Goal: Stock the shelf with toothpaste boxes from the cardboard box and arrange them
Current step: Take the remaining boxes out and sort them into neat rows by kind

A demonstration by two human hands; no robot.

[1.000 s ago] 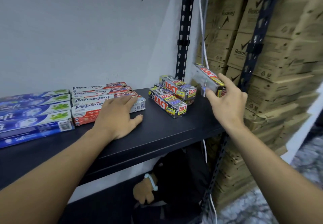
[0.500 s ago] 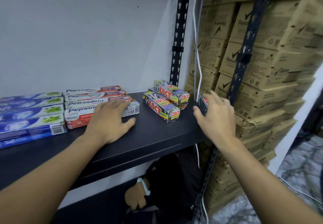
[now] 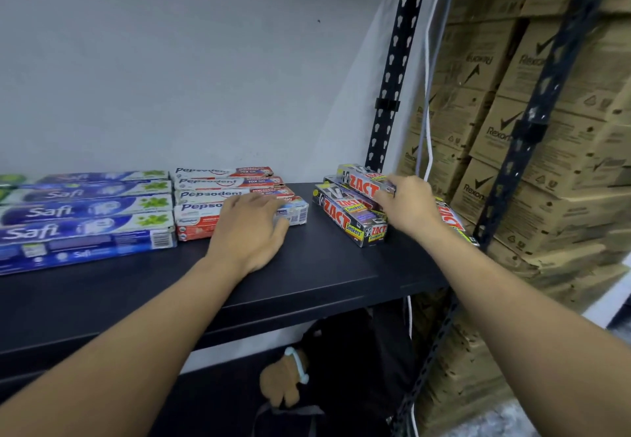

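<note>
A black shelf (image 3: 324,266) carries blue Safi boxes (image 3: 85,211) at the left, red-and-white Pepsodent boxes (image 3: 211,194) in the middle and a small stack of Zact boxes (image 3: 345,211) at the right. My left hand (image 3: 249,231) lies flat on the front Pepsodent box. My right hand (image 3: 409,208) grips the near end of the top Zact box (image 3: 362,180) on the stack. Another Zact box (image 3: 450,219) lies at the shelf's right edge, partly hidden behind my right wrist. The cardboard supply box is not in view.
Black perforated posts stand at the back (image 3: 392,78) and front right (image 3: 532,122) of the shelf, with a white cable (image 3: 426,95) hanging between. Stacked Rexona cartons (image 3: 546,163) fill the right side. Below the shelf, another person's hand (image 3: 283,382) wears a pale bracelet.
My right hand brought a Zact box down to the shelf's right edge, left it there and moved left onto the Zact stack. My left hand stayed on the Pepsodent boxes.
</note>
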